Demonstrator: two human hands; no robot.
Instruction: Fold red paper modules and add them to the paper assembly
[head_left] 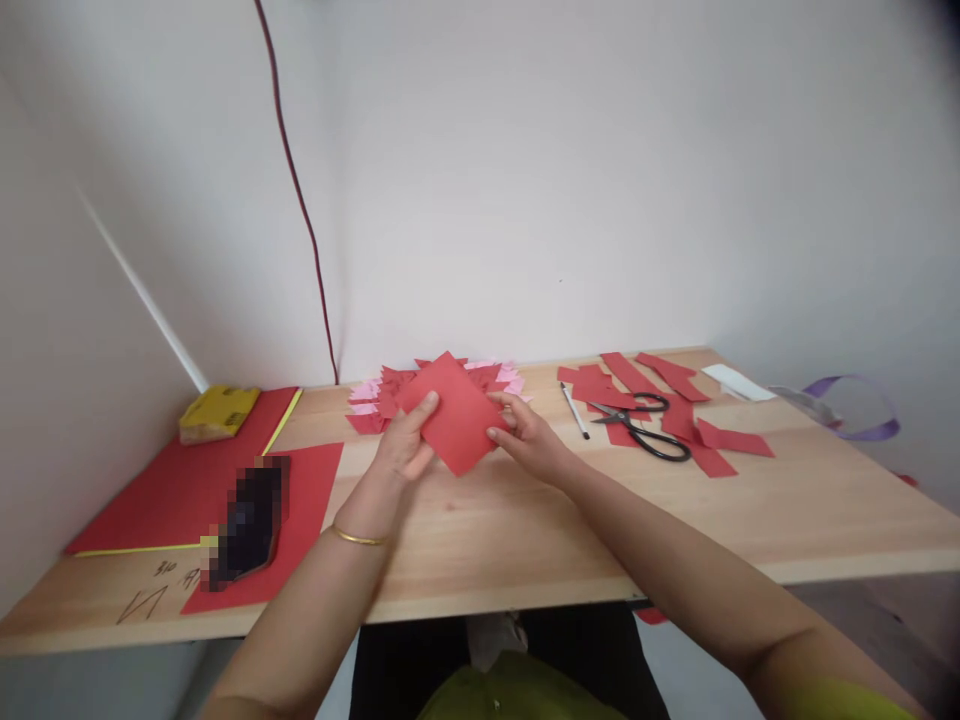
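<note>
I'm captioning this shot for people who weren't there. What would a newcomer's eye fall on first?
Probably the red paper square, held at the centre between left hand and right hand. Behind it sits a spiky cluster of red and pink paper. To the right, black-handled scissors lie among red paper scraps.

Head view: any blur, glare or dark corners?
In the head view, the left hand, right hand and red paper square are slightly soft but readable; in the head view, pixel blocks mask much of the dark object; in the head view, no strong glare shows on the tabletop, and the top right corner darkens.
</note>
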